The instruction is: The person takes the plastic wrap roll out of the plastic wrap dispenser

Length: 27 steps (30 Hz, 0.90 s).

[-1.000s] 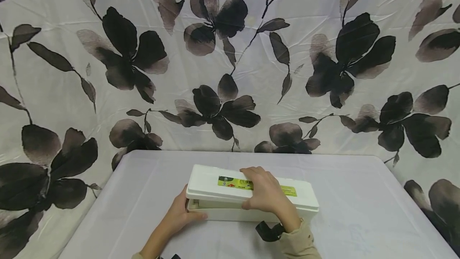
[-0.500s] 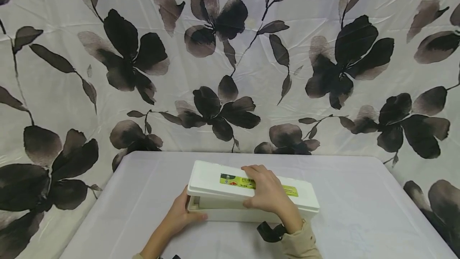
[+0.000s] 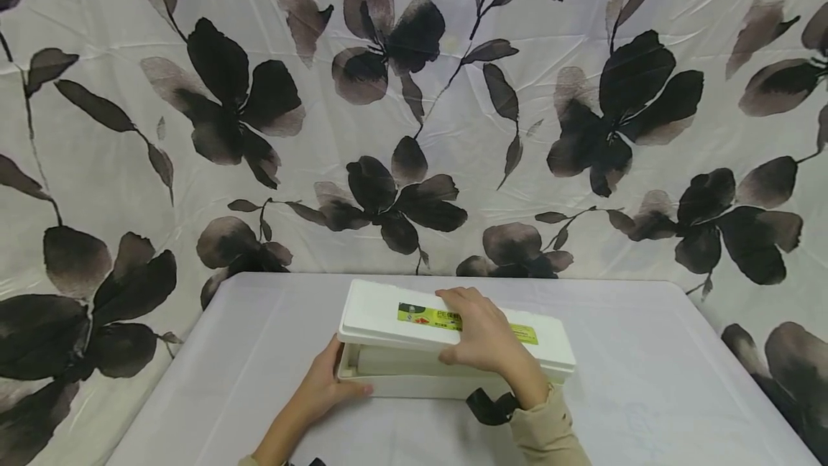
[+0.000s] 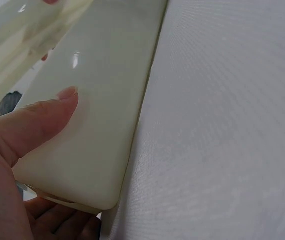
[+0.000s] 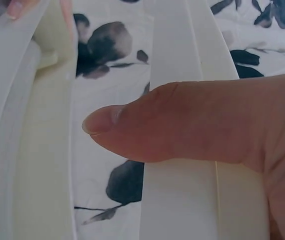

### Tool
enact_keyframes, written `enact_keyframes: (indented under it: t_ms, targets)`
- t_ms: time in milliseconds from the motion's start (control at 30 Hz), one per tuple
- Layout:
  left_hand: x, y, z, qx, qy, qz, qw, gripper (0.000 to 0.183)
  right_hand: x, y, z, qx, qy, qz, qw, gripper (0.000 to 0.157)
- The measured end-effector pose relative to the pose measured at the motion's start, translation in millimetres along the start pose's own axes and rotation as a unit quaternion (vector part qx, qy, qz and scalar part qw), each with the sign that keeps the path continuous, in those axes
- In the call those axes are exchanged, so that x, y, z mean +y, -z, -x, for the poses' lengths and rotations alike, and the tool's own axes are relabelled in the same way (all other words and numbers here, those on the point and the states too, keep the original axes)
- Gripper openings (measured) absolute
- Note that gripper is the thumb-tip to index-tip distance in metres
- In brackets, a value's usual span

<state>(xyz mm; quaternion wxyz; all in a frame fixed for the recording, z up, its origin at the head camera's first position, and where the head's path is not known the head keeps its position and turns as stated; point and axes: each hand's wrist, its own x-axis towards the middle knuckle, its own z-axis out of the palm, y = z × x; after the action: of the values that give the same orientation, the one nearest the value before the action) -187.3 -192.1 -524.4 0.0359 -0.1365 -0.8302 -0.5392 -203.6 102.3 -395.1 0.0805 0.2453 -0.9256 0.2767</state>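
Observation:
A long white cling film box (image 3: 420,387) with a green-yellow label lies on the table. My left hand (image 3: 325,381) grips its left end; in the left wrist view the thumb (image 4: 42,120) lies flat on the front wall (image 4: 102,100) and the fingers curl beneath. My right hand (image 3: 486,340) spans the lid (image 3: 371,311), thumb at its front edge and fingers over the top. The lid is tilted, its left end raised above the base and its right end low. Through the gap a whitish roll (image 3: 397,361) shows inside, also seen in the right wrist view.
A white cloth covers the table (image 3: 634,351). Behind it hangs a white curtain (image 3: 504,106) printed with dark flowers. A black strap (image 3: 491,407) is on the right wrist.
The lid's left end has risen with my right hand, widening the gap and showing more of the roll. My left hand and the base have stayed in place.

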Motion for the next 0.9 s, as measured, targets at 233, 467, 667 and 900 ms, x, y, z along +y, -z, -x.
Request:
enact_keyframes:
  t_ms: [233, 467, 667, 900]
  targets:
    - [-1.2, -0.8, 0.9, 0.001, 0.011, -0.002, 0.9999, 0.104, -1.8, 5.2, 1.1, 0.005, 0.007, 0.018, 1.000, 0.088]
    - [1.0, 0.7, 1.0, 0.000, 0.016, 0.007, 0.9999, 0.097, -2.2, 13.2, 5.7, 0.021, 0.008, 0.033, 0.999, 0.091]
    - [0.4, 1.1, -0.4, 0.003, 0.012, 0.004, 0.9999, 0.095, -3.8, 19.9, 10.6, 0.031, 0.005, 0.046, 0.998, 0.093]
    - [-1.6, 1.4, -0.9, 0.000, 0.006, 0.010, 0.9999, 0.095, -3.1, 27.2, 18.5, 0.045, 0.013, 0.069, 0.996, 0.093]
